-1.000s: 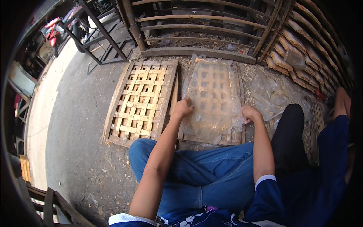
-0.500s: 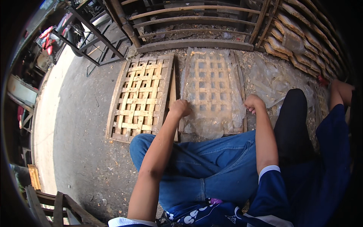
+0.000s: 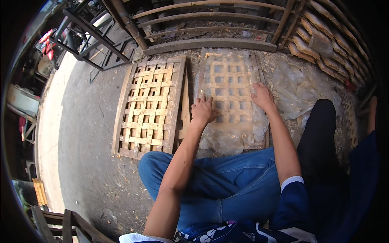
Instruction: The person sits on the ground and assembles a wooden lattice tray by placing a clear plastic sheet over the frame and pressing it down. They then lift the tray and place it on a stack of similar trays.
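A clear plastic sheet (image 3: 233, 95) lies over a woven lattice frame (image 3: 257, 60) on the ground in front of my knees, with its wrinkled near edge bunched toward my legs. My left hand (image 3: 205, 109) rests on the sheet's left side, fingers spread and holding nothing. Over at the right edge, my right hand (image 3: 263, 97) touches the sheet with fingers stretched forward; its fingertips are partly hard to make out. Left of the covered frame, a second wooden frame of woven bamboo strips (image 3: 150, 105) lies bare, resting on another board.
Crumpled plastic sheets (image 3: 298, 91) lie to the right, beside another person's dark-clothed knee (image 3: 322, 117). Stacked racks with pale slabs (image 3: 320, 40) stand at the far right. A bamboo rack (image 3: 210, 42) spans the back, and a dark metal frame (image 3: 93, 40) stands at back left.
Both hands have moved forward along the sheet's sides, the left also inward. Their closed fingers have opened out onto the plastic. The other person's arm at the right has drawn back.
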A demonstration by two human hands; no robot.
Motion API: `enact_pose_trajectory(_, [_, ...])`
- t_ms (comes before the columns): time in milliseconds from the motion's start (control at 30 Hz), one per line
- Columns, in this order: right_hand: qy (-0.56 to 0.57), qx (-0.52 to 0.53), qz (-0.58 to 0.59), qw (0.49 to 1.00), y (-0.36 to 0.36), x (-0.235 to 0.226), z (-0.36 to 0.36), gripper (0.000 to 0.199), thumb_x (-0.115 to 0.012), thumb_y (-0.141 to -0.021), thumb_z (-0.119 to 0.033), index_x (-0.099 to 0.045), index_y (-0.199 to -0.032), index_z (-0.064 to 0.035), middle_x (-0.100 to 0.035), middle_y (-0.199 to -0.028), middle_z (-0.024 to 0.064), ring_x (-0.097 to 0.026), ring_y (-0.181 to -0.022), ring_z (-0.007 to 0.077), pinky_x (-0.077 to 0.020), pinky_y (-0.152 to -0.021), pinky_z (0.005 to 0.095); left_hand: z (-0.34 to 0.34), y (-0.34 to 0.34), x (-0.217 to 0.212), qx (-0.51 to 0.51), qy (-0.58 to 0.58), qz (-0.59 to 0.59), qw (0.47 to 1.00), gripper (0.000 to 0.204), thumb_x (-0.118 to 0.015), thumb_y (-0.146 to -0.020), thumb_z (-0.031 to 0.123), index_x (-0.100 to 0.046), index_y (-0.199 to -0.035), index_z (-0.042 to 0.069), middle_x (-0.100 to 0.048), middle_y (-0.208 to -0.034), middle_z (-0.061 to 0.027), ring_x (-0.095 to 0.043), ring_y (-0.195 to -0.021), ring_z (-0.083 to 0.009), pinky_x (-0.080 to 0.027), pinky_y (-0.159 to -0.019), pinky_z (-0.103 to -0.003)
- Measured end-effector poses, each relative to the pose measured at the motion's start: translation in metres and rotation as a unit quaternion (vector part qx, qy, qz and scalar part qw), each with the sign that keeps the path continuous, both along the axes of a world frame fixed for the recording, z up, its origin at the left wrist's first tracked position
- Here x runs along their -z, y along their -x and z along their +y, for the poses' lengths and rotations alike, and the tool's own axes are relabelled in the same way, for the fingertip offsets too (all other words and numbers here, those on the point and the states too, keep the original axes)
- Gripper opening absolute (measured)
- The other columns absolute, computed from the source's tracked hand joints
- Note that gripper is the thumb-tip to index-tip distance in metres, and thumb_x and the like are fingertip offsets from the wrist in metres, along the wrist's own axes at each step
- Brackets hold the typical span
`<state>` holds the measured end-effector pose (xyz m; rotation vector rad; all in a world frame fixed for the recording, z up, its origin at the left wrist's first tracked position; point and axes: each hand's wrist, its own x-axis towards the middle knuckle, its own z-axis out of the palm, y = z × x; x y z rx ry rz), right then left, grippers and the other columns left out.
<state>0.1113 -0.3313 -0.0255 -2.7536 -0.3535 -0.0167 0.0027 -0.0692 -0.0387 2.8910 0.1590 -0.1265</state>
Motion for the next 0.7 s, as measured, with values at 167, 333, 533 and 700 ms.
enact_pose_trajectory(167, [-0.009,-0.029,-0.061,0.998,-0.048,0.032,-0.008,0.043,-0.072,-0.085,-0.015,-0.064,-0.127,-0.0109,-0.058,-0.118,0.014,-0.055,-0.115,0.0343,-0.0455,-0.099,0.0428,0.019,-0.011,0.037,-0.041,0.017,-0.146,0.988,0.067,-0.057,-0.094,0.04,-0.041,-0.148,0.006,-0.036,-0.156,-0.0223,-0.039,-0.139,-0.0409,-0.036,-0.112,-0.051])
enact_pose_trajectory(333, [-0.042,-0.027,-0.084,0.995,-0.074,0.064,-0.012,0.028,-0.073,-0.086,-0.021,-0.072,-0.114,-0.0168,-0.059,-0.106,0.0075,-0.056,-0.106,0.0296,-0.0475,-0.094,0.0404,0.018,-0.006,0.069,-0.022,-0.012,-0.194,0.981,0.069,-0.049,-0.097,0.043,-0.036,-0.15,0.0,-0.033,-0.157,-0.0241,-0.038,-0.138,-0.0407,-0.022,-0.118,-0.054])
enact_pose_trajectory(533, [-0.076,-0.019,-0.1,0.992,-0.086,0.079,-0.011,0.014,-0.074,-0.085,-0.022,-0.074,-0.097,-0.0145,-0.058,-0.098,0.0072,-0.056,-0.101,0.0291,-0.0475,-0.088,0.0402,0.015,-0.004,0.065,-0.035,-0.009,-0.172,0.984,0.072,-0.047,-0.098,0.044,-0.035,-0.15,-0.004,-0.031,-0.157,-0.025,-0.044,-0.134,-0.0342,-0.018,-0.119,-0.055])
enact_pose_trajectory(700, [-0.048,-0.049,-0.139,0.988,-0.086,0.078,-0.006,0.011,-0.071,-0.087,-0.02,-0.07,-0.092,-0.0111,-0.058,-0.097,0.0086,-0.057,-0.1,0.0303,-0.0476,-0.087,0.0412,0.015,-0.004,0.065,-0.045,-0.032,-0.144,0.988,0.076,-0.045,-0.098,0.05,-0.032,-0.153,0.0,-0.027,-0.161,-0.0207,-0.041,-0.138,-0.0313,-0.017,-0.121,-0.053])
